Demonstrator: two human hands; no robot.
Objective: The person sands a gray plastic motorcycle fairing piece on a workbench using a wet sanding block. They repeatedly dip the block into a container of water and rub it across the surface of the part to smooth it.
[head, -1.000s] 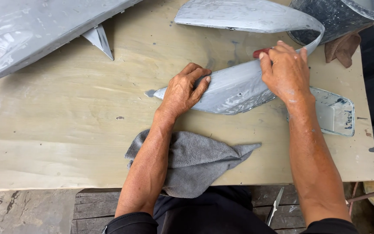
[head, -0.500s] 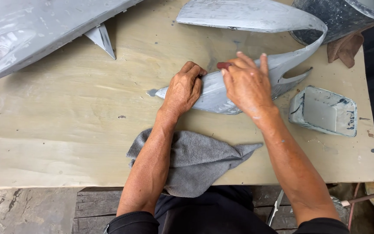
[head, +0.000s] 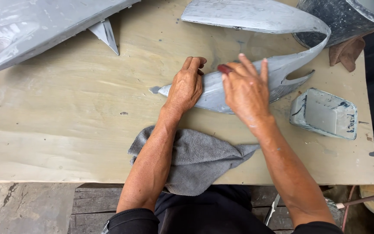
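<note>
A curved grey primed body panel (head: 282, 69) lies on the plywood table (head: 66, 112), its pointed tip toward the left. My left hand (head: 187, 84) presses flat on the panel near that tip, holding it down. My right hand (head: 245, 89) rests on the panel's middle with fingers spread, and a small dark red piece (head: 224, 68) shows under its fingertips. A grey cloth (head: 200, 158) lies at the table's near edge, partly under my left forearm.
A large grey primed panel (head: 44, 21) fills the far left. A small rectangular tray smeared with grey (head: 325, 113) sits to the right. A dark bucket (head: 338, 19) and a brown rag (head: 347, 52) stand at the far right corner.
My right hand has slid left along the panel, from its right end to the middle beside my left hand. The left hand has stayed put.
</note>
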